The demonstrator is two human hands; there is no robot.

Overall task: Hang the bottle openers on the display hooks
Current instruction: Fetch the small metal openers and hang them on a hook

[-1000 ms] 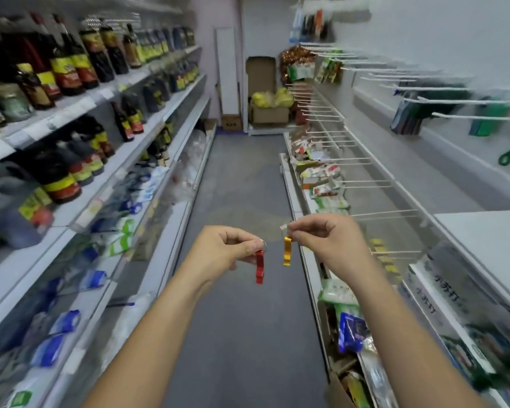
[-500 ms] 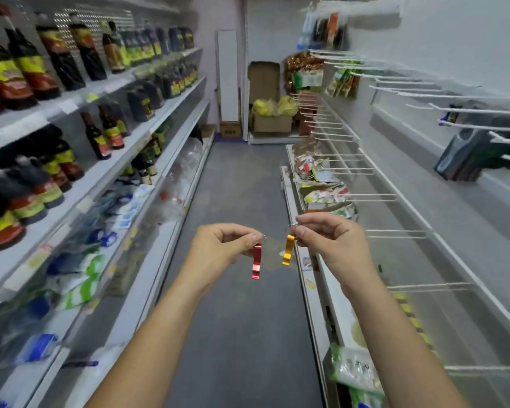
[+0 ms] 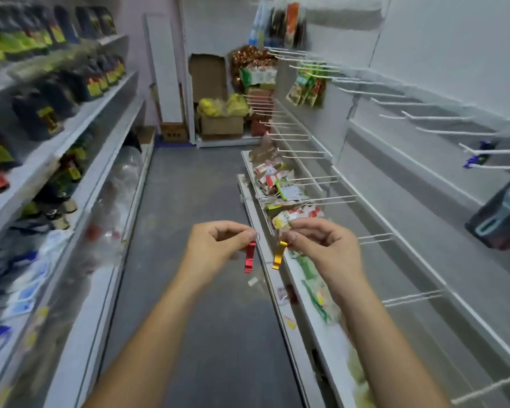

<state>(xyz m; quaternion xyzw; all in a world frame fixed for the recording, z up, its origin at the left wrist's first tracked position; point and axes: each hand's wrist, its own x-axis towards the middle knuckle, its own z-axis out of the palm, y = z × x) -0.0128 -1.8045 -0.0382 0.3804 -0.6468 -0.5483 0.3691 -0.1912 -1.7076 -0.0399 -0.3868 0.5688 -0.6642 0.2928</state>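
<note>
Left hand (image 3: 218, 245) pinches the red opener (image 3: 250, 257) by its ring, right hand (image 3: 321, 245) pinches the gold opener (image 3: 278, 256) likewise, both dangling free mid-aisle so the rings can slip onto the bare hooks (image 3: 374, 237) just beyond on the right.

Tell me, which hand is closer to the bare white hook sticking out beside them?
Right. The right hand, pinching the yellow opener, sits just left of the hook with a small gap; the left hand, pinching the red opener, is farther left, beyond the right hand.
</note>
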